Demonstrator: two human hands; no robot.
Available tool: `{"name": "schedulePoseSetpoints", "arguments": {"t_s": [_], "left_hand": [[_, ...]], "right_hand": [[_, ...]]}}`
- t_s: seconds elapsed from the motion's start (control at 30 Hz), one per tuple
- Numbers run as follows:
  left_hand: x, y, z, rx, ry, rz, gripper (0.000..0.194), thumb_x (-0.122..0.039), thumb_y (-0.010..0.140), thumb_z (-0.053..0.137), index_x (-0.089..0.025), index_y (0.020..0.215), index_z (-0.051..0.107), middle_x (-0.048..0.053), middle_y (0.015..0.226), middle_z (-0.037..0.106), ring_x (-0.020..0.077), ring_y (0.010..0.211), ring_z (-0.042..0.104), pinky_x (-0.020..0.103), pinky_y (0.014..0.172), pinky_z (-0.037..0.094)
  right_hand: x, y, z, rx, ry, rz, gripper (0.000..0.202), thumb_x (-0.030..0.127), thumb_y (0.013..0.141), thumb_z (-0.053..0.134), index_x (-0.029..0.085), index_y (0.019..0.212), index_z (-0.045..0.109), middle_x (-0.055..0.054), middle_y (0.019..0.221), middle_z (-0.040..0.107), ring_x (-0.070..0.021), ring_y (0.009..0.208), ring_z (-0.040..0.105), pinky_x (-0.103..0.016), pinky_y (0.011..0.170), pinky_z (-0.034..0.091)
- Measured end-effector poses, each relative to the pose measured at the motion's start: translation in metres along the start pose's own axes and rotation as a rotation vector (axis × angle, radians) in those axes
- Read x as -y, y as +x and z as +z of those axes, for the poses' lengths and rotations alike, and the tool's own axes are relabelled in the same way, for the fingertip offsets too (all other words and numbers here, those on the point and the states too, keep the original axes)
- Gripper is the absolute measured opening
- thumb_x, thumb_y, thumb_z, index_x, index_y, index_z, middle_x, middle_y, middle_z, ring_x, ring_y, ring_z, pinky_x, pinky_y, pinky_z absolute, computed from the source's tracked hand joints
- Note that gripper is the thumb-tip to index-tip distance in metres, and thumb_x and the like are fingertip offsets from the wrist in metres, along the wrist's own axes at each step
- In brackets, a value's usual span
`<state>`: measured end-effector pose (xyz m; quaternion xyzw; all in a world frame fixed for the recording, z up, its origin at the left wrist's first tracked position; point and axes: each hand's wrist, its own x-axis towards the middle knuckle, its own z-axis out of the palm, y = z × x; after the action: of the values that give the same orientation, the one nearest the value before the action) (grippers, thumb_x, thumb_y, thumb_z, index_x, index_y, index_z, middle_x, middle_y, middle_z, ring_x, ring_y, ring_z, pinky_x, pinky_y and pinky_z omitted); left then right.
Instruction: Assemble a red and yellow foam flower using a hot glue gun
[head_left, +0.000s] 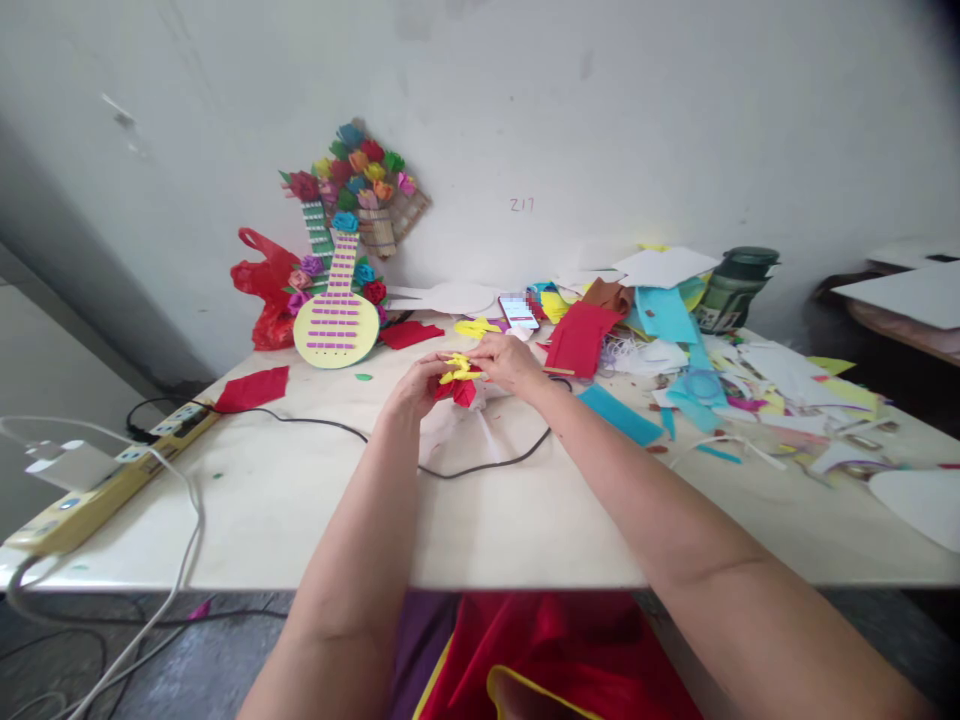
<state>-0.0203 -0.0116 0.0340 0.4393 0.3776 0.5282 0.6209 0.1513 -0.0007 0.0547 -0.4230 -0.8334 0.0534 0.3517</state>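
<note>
Strip (112,495): lower left of the frame, slanting along the table (300,540), a white charger (71,467) plugged in; probably set at the side to leave room for the arms
Bag (266,285): red plastic, left of the frame, against the wall
Guitar (337,325): pale yellow with purple bars, upper left, propped upright, perhaps to show its face
Flowers (352,170): many-coloured bunch, upper left, above and behind the guitar
Left hand (421,385): middle of the frame, fingers grasping the left side of the yellow piece, seemingly to steady it
Yellow piece (459,372): centre of the frame, raised between both hands; small, bright, folded and uneven, with narrow lobes; red petals (455,392) show just under it
Right hand (510,362): centre, bent fingers at the yellow piece's right side, apparently pinching it to shape or place it; exact grip unclear
Phone (519,313): lit, just beyond the right hand, likely within easy view
Scraps (621,415): blue, red and white, spread over the right half, seemingly within reach
Bottle (739,285): dark green, upright, upper right
</note>
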Motion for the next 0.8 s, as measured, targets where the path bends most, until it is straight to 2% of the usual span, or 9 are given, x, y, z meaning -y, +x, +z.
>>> {"name": "schedulePoseSetpoints", "arguments": {"t_s": [0.13, 0.37, 0.57, 0.8], "left_hand": [[-0.001, 0.0, -0.003, 0.025, 0.023, -0.033, 0.024, -0.015, 0.055, 0.068, -0.015, 0.079, 0.062, 0.003, 0.072, 0.063, 0.0132, 0.059, 0.058, 0.022, 0.05, 0.045], [-0.005, -0.005, 0.002, 0.063, 0.03, -0.073, 0.021, -0.015, 0.056, 0.067, -0.015, 0.076, 0.063, 0.003, 0.067, 0.063, 0.0128, 0.055, 0.055, 0.024, 0.051, 0.046], [-0.007, -0.006, 0.008, 0.009, -0.047, -0.115, 0.016, -0.021, 0.064, 0.062, -0.01, 0.076, 0.063, 0.007, 0.07, 0.064, 0.0162, 0.059, 0.059, 0.028, 0.054, 0.048], [-0.001, 0.0, 0.003, -0.034, 0.029, 0.045, 0.02, -0.022, 0.06, 0.072, -0.011, 0.073, 0.062, 0.005, 0.069, 0.063, 0.0136, 0.058, 0.058, 0.024, 0.052, 0.045]], "right_hand": [[0.003, -0.001, -0.001, 0.003, -0.017, 0.006, 0.023, 0.019, 0.08, 0.056, 0.022, 0.094, 0.073, -0.005, 0.098, 0.063, -0.0163, 0.088, 0.058, -0.026, 0.074, 0.043], [0.002, -0.002, 0.003, -0.025, -0.025, 0.005, 0.023, 0.019, 0.08, 0.054, 0.026, 0.091, 0.074, -0.002, 0.1, 0.061, -0.0148, 0.086, 0.056, -0.026, 0.07, 0.042], [-0.004, -0.001, 0.007, -0.04, 0.033, -0.008, 0.02, 0.019, 0.079, 0.056, 0.025, 0.087, 0.073, -0.001, 0.097, 0.062, -0.0136, 0.085, 0.056, -0.025, 0.07, 0.043], [-0.008, -0.002, 0.009, -0.075, 0.093, -0.035, 0.024, 0.015, 0.076, 0.056, 0.023, 0.092, 0.071, -0.003, 0.101, 0.059, -0.0144, 0.085, 0.056, -0.026, 0.072, 0.044]]}}
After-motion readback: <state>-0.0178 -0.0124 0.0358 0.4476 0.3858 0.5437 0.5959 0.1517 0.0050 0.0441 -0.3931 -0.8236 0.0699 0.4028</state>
